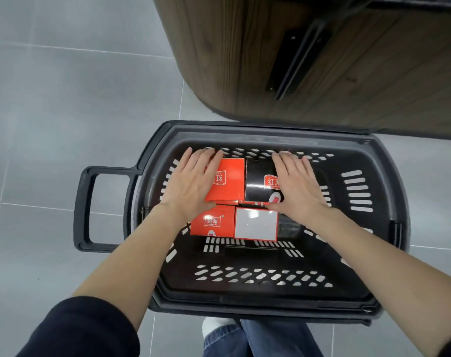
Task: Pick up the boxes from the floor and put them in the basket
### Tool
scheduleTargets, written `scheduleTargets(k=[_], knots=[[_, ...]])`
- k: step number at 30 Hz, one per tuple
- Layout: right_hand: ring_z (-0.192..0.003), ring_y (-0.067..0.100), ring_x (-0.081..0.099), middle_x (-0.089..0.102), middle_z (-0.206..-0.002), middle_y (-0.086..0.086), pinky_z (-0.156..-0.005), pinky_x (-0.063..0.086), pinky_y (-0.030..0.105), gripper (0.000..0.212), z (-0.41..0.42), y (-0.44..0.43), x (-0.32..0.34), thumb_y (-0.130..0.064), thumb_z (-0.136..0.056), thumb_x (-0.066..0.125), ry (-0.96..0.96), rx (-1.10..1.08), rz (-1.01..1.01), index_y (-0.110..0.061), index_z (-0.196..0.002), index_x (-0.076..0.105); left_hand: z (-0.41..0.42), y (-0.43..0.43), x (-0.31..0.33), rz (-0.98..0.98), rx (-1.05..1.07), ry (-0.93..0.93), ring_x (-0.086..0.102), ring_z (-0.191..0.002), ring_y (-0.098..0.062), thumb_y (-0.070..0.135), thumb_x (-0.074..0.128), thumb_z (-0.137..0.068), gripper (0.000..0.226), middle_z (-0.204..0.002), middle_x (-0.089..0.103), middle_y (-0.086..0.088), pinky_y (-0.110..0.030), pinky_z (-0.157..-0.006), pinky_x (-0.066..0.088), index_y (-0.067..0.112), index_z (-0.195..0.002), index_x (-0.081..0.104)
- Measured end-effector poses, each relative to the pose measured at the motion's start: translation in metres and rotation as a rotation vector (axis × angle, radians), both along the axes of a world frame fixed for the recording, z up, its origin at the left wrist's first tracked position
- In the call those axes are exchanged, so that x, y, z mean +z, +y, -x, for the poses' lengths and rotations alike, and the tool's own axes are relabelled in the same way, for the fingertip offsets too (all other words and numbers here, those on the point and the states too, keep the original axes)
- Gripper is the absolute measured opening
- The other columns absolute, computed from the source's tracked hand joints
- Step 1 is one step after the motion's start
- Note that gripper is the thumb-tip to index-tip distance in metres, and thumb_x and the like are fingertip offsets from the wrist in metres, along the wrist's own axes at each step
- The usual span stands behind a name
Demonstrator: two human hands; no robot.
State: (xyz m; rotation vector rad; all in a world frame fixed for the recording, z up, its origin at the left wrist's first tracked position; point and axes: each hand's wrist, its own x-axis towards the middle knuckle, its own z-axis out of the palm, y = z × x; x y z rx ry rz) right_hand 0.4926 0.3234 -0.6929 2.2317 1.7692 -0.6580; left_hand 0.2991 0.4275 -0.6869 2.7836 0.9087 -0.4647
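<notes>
A dark grey plastic basket (373, 253) with slotted walls stands on the floor in front of me. Inside it lie several boxes. At the back an orange box (232, 181) and a black box (260, 181) sit side by side. My left hand (191, 181) lies flat over the orange box's left side, my right hand (299, 186) flat over the black box's right side, fingers together and stretched. In front of them lie another orange box (214, 222) and a box with a white face (255, 224).
A grey tiled floor (52, 112) surrounds the basket. The basket's pull handle (85, 210) sticks out to the left. A dark wooden cabinet (245, 60) rises right behind the basket. My jeans and a white shoe (214, 327) show below the near rim.
</notes>
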Motion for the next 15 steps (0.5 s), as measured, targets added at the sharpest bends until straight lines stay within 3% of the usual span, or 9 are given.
scheduleTargets(k=[8,12,15], knots=[[-0.145,0.021,0.016,0.020,-0.156,0.005,-0.120,0.005,0.037,0.090,-0.005,-0.011,0.087,-0.040,-0.079,0.069,0.141,-0.053,0.003,-0.016,-0.148,0.016,0.015,0.016,0.087,0.056,-0.023,0.081,0.018,-0.143,-0.025,0.050,0.067,-0.077,0.097,-0.154,0.022,-0.010,-0.037,-0.119,0.005,0.009,-0.148,0.016],[-0.142,0.021,0.023,0.028,-0.153,0.005,-0.119,0.012,0.036,0.082,-0.011,-0.025,0.158,-0.036,-0.080,0.068,0.142,-0.091,-0.014,-0.015,-0.146,0.023,0.008,0.023,0.153,0.041,-0.063,0.125,0.014,-0.145,-0.024,0.046,0.061,-0.084,0.088,-0.157,0.014,-0.009,-0.034,-0.118,0.009,0.011,-0.149,0.011],[-0.140,0.023,0.026,0.030,-0.151,0.006,-0.118,0.016,0.036,0.079,-0.013,-0.051,0.223,-0.038,-0.080,0.068,0.104,-0.131,-0.049,-0.015,-0.144,0.027,0.002,0.015,0.221,0.067,-0.119,0.131,0.020,-0.143,-0.025,0.044,0.060,-0.085,0.081,-0.156,0.018,-0.011,-0.034,-0.115,0.017,0.011,-0.147,0.018]])
